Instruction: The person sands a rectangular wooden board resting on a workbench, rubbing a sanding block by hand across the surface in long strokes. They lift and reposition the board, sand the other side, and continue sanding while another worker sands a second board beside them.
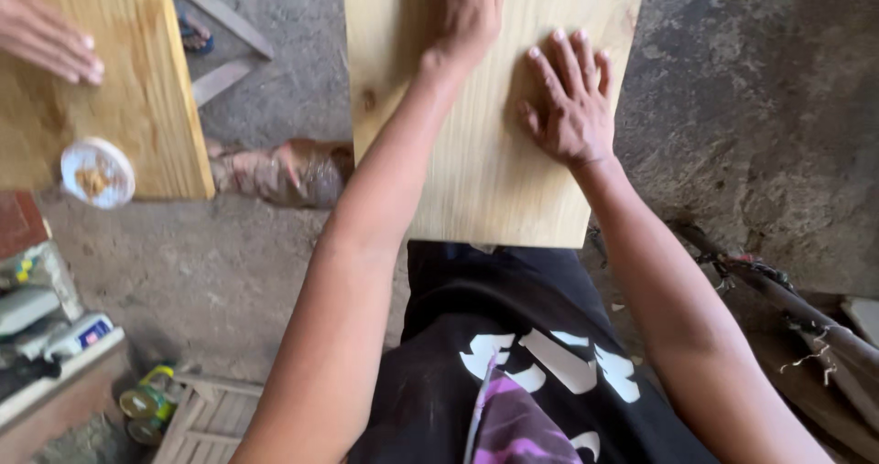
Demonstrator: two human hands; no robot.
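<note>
Below, both of the person's hands lie flat on a pale wooden board (485,180) that stands over the concrete floor (751,107); the left hand (467,11) presses near the board's far end, its fingers mostly cut off by the frame's edge, so their spread cannot be told; the right hand (569,102) rests palm down beside it, fingers (565,61) spread and straight; left of the board, another person's hand (46,34) touches a second board (137,89), where a small white lid (97,172) sits.
</note>
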